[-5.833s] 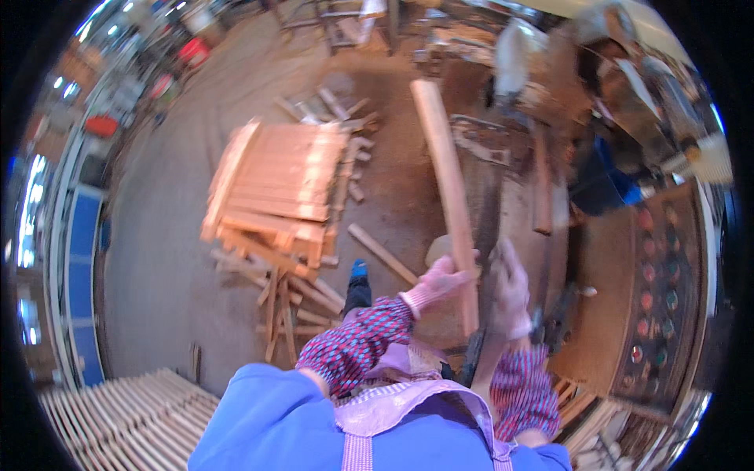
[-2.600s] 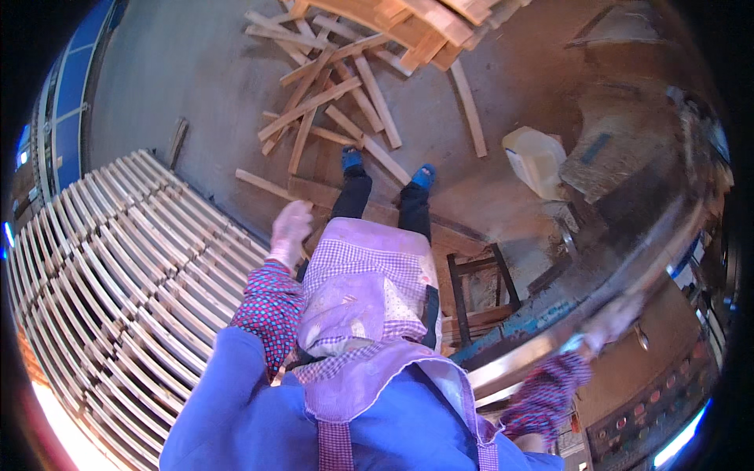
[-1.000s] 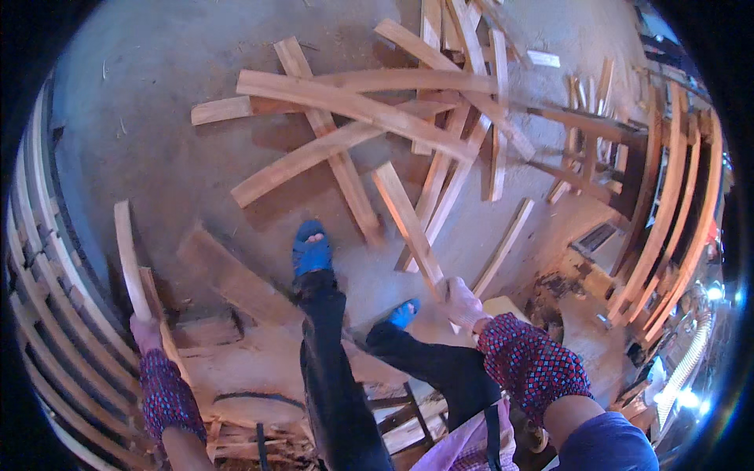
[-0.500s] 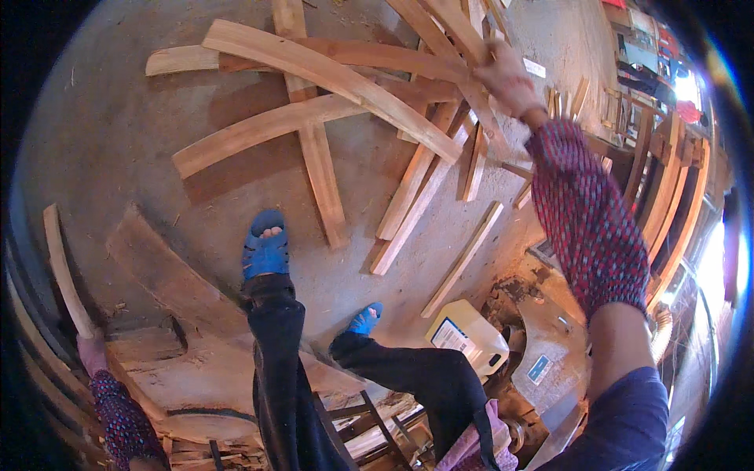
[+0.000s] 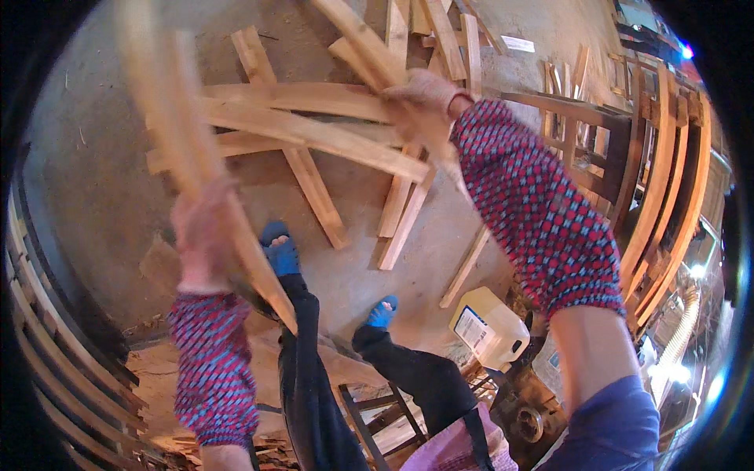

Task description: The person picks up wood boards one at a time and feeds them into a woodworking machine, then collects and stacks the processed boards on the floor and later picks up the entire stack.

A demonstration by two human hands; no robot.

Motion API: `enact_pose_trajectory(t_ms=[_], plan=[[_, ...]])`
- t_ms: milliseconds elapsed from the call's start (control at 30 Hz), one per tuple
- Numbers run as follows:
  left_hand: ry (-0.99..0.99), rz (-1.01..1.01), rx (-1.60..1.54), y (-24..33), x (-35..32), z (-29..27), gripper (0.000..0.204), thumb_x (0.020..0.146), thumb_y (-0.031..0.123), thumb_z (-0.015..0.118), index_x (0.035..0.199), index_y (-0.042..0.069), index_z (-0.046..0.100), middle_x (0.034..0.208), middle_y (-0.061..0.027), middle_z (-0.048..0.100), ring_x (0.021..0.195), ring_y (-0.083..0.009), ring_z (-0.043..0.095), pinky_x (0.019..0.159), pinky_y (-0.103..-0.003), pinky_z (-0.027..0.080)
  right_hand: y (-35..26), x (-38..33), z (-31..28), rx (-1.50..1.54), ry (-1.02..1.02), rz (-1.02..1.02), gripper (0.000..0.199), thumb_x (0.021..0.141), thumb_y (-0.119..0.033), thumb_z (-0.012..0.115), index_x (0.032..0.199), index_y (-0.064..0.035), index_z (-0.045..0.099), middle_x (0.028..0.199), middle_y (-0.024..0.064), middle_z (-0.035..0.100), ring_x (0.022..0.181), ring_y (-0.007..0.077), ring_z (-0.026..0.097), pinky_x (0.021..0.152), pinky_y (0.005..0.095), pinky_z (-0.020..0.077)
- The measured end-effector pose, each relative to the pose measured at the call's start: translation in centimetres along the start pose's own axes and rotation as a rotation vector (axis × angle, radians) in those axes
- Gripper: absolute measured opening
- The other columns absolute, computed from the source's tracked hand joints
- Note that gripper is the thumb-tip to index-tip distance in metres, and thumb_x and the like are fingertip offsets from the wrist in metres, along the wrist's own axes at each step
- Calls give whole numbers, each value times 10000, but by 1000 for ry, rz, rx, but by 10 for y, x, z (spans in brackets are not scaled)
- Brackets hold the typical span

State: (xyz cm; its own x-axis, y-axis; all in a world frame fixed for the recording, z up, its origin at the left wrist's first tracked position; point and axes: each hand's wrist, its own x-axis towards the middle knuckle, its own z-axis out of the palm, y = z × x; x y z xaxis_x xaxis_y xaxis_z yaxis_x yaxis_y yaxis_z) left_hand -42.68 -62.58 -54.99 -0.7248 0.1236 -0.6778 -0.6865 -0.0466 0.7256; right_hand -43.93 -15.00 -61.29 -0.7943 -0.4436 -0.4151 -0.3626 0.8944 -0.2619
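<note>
My left hand (image 5: 206, 235), blurred by motion, is closed round a long curved wooden slat (image 5: 174, 118). The slat slants from the upper left down to my left knee; a second strip seems to lie along it, but the blur hides how many there are. At upper centre my right hand (image 5: 428, 102) grips the end of another wooden slat (image 5: 357, 35), which points away to the upper left. Between the hands, several curved slats (image 5: 314, 133) lie crossed over a straight board (image 5: 314, 192) on the floor.
A pale plastic jug (image 5: 491, 330) stands right of my blue sandal (image 5: 382, 312). Curved wooden frames (image 5: 667, 188) rise at the right, and more slats (image 5: 71, 353) are stacked at the left edge. Loose wood strips (image 5: 463, 271) lie about the concrete floor (image 5: 102, 204).
My left hand has come up and right from the lower left, bringing its slat over the floor. My right hand has shifted left, with the wood it grips.
</note>
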Motion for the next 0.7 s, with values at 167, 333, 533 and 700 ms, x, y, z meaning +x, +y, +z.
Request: enact_pose_trajectory(t_ms=[167, 333, 533, 700], plan=[[262, -39, 455, -37, 19, 102, 517, 730, 254, 815, 1139, -24, 665, 984, -94, 684, 862, -199, 644, 748, -327, 509, -82, 5, 28, 1054, 263, 744, 607, 811, -432, 745, 1196, 16, 609, 1048, 97, 685, 891, 210, 648, 780, 354, 522], [7, -297, 247, -32, 40, 97, 602, 747, 400, 784, 1180, -2, 663, 1138, -95, 668, 1062, -192, 612, 937, -315, 458, -71, 11, 52, 1329, 340, 754, 698, 743, -446, 806, 1214, 23, 592, 1060, 143, 681, 961, 230, 653, 814, 342, 520], [-178, -102, -101, -35, 76, 106, 503, 910, 420, 613, 1234, 35, 625, 1195, -47, 619, 1131, -180, 563, 1008, -308, 420, -86, 29, 23, 753, 240, 554, 792, 674, -581, 759, 1207, -15, 608, 1166, 221, 655, 1068, 355, 641, 930, 423, 499], [-228, -143, -248, -49, 87, 129, 488, 940, 369, 588, 1305, 47, 570, 1272, -67, 594, 1179, -226, 561, 1043, -350, 425, -73, 82, -13, 528, 183, 375, 865, 786, -675, 651, 1391, -74, 506, 1248, 212, 633, 1168, 336, 597, 984, 397, 459]])
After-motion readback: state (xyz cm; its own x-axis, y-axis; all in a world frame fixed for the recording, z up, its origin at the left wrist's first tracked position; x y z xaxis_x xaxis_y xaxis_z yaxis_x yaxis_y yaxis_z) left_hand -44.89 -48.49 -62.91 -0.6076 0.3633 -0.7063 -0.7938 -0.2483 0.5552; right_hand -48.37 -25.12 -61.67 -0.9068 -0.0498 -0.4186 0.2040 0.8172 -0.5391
